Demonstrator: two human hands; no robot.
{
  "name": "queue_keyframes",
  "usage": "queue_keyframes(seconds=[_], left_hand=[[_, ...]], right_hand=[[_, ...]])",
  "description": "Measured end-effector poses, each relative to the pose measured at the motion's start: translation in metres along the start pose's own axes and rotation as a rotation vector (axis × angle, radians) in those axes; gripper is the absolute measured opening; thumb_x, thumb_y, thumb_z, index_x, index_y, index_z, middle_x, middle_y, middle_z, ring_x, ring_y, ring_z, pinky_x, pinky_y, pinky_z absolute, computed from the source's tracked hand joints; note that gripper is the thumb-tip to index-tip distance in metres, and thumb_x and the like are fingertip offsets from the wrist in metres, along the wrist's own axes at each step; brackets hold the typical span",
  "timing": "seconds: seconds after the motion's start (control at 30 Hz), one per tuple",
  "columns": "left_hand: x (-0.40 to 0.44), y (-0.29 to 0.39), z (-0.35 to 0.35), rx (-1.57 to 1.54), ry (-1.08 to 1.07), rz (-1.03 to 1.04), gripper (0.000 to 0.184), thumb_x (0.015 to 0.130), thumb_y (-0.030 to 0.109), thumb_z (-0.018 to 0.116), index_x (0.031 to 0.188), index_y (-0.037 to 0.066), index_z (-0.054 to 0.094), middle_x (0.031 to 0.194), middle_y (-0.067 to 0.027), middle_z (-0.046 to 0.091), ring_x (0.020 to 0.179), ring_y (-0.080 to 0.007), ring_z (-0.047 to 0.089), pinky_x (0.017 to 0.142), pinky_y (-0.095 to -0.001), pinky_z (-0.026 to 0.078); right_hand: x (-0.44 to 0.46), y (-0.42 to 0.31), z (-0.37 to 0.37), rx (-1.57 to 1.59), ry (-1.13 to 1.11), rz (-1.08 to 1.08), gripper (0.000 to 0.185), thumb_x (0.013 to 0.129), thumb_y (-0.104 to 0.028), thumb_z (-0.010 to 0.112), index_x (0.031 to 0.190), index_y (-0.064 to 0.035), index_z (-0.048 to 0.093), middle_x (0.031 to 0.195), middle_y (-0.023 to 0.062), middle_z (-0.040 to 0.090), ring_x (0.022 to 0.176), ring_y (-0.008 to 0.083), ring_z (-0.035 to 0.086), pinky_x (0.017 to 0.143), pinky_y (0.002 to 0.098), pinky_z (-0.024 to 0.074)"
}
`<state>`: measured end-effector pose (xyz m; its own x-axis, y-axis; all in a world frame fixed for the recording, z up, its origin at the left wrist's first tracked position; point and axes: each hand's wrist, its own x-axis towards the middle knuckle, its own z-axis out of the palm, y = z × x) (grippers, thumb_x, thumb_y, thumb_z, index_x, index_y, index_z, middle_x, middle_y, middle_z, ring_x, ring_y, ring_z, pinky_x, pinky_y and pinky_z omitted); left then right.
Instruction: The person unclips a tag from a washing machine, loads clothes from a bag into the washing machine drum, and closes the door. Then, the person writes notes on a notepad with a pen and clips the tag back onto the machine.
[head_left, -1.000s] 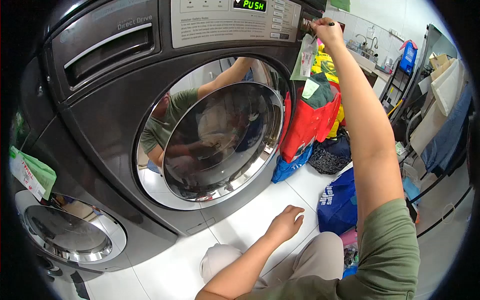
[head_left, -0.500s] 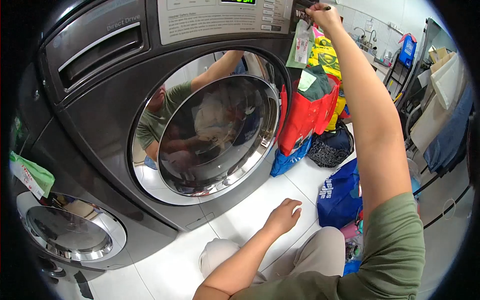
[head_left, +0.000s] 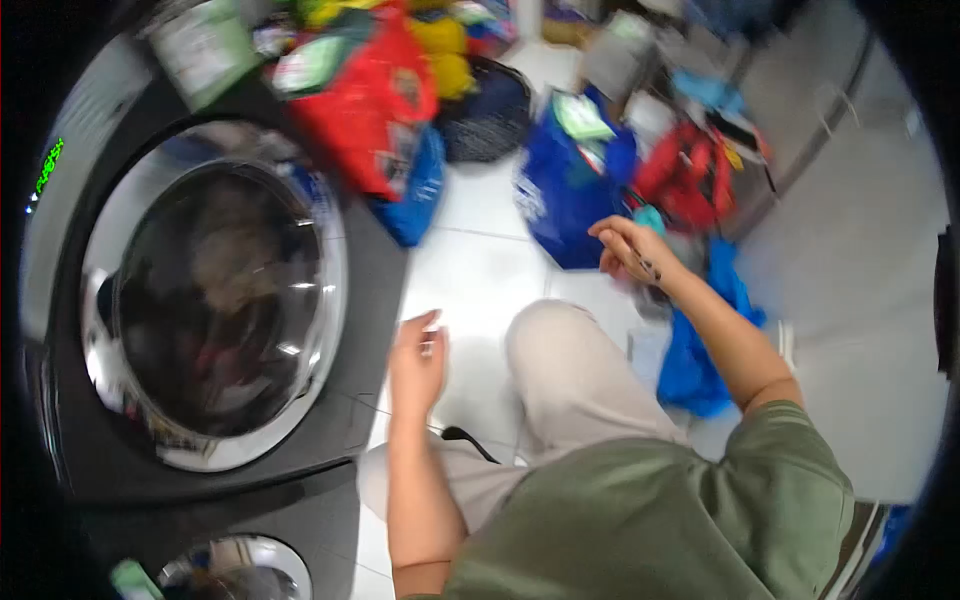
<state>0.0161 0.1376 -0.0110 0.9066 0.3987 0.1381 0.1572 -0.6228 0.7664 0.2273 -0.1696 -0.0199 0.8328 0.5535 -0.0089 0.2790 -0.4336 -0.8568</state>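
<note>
My right hand [head_left: 632, 250] is closed around a thin dark pen [head_left: 649, 267], blurred by motion. It hovers in front of the dark blue shopping bag [head_left: 565, 205], above the floor. On the other side, my left hand [head_left: 418, 358] is held above the white floor near the large washing machine's front, fingers loosely curled and apart, with nothing plainly held. The machine's round glass door [head_left: 215, 300] is closed, and laundry shows dimly behind it. A pale green packet with a white label [head_left: 205, 55] hangs at the machine's upper corner.
A red bag [head_left: 365, 110] with clothes and a blue bag [head_left: 405, 195] stand beside the machine. Behind them lies a dark patterned bundle [head_left: 487, 110]. Red items [head_left: 690, 175] and a bright blue bag [head_left: 700, 350] lie to the right. A smaller round door [head_left: 245, 572] is at lower left.
My right hand has come down from the packet at the machine's top corner to the blue shopping bag, still with the pen. The view has turned downward and to the right.
</note>
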Motion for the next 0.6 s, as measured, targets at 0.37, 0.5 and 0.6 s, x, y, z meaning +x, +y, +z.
queue_keyframes(seconds=[0.37, 0.5, 0.6], left_hand=[[-0.047, 0.07, 0.099, 0.136, -0.248, 0.474, 0.034, 0.088, 0.015, 0.062, 0.12, 0.006, 0.063, 0.13, -0.0173, 0.051, 0.122, -0.0358, 0.048, 0.103, -0.0482, 0.037], [-0.061, 0.093, 0.115, 0.335, -0.381, 0.473, 0.039, 0.083, 0.009, 0.06, 0.122, 0.012, 0.065, 0.138, -0.0167, 0.048, 0.135, -0.0412, 0.034, 0.111, -0.0528, 0.026], [-0.064, 0.101, 0.117, 0.313, -0.39, 0.416, 0.039, 0.082, 0.008, 0.061, 0.121, 0.011, 0.065, 0.138, -0.017, 0.048, 0.136, -0.0409, 0.034, 0.112, -0.0531, 0.025]], right_hand=[[-0.21, 0.358, 0.096, -0.209, 0.146, 0.808, 0.028, 0.085, -0.032, 0.067, 0.097, -0.0076, 0.072, 0.084, 0.0248, 0.066, 0.091, 0.0397, 0.063, 0.079, 0.0447, 0.0501], [-0.162, 0.355, 0.076, -0.395, 0.26, 0.852, 0.034, 0.079, -0.02, 0.073, 0.11, -0.0104, 0.065, 0.113, 0.0199, 0.058, 0.102, 0.0389, 0.062, 0.085, 0.0466, 0.0516], [-0.143, 0.372, 0.072, -0.473, 0.111, 0.891, 0.043, 0.075, -0.015, 0.077, 0.114, -0.0119, 0.06, 0.127, 0.0165, 0.048, 0.103, 0.0392, 0.062, 0.087, 0.0471, 0.052]])
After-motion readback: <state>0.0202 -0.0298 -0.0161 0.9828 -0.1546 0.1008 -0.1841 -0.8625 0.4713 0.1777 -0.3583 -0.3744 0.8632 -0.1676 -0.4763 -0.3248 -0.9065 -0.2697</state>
